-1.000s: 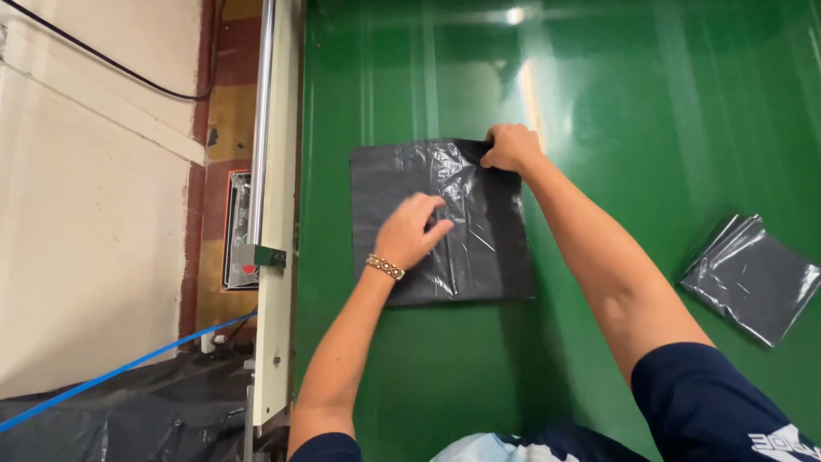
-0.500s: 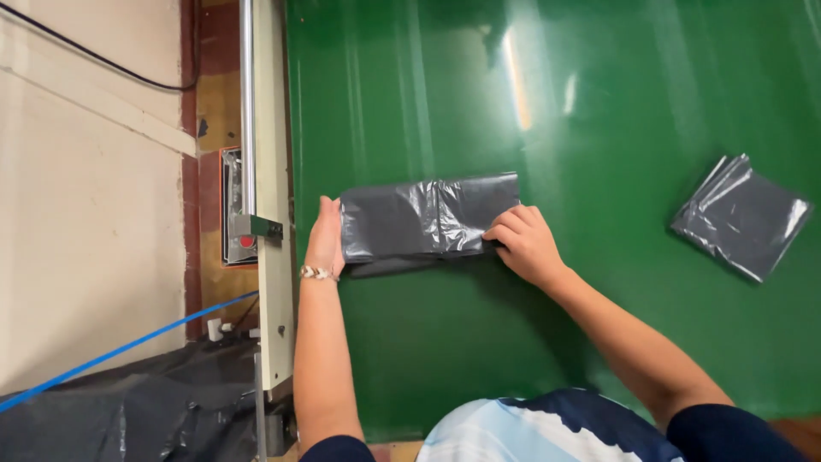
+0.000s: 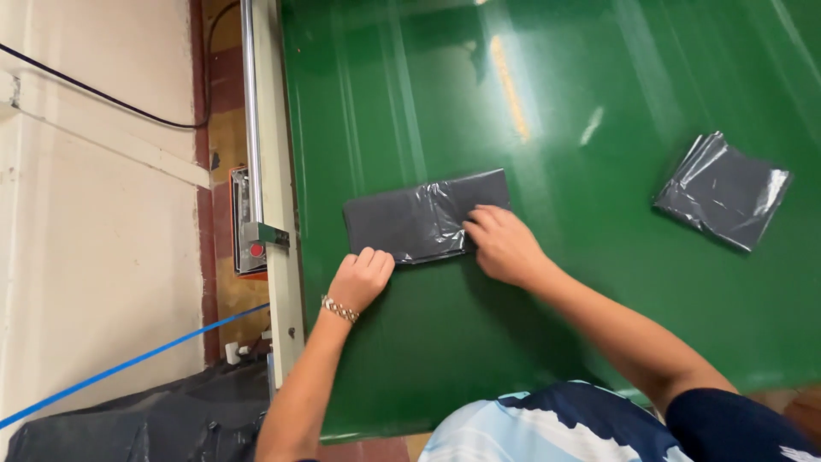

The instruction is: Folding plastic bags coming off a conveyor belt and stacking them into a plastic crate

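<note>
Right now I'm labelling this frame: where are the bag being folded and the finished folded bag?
bag being folded (image 3: 410, 221), head view, on its left half.
finished folded bag (image 3: 723, 190), head view, on its middle.

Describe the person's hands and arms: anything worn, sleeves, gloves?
Both hands are bare, no gloves. The left hand has a metal chain-link bracelet at the wrist; that forearm is uncovered. The right hand has no visible rings or wristwear, and its arm is bare up to a short dark navy sleeve. The shirt front is pale blue and navy.
</note>
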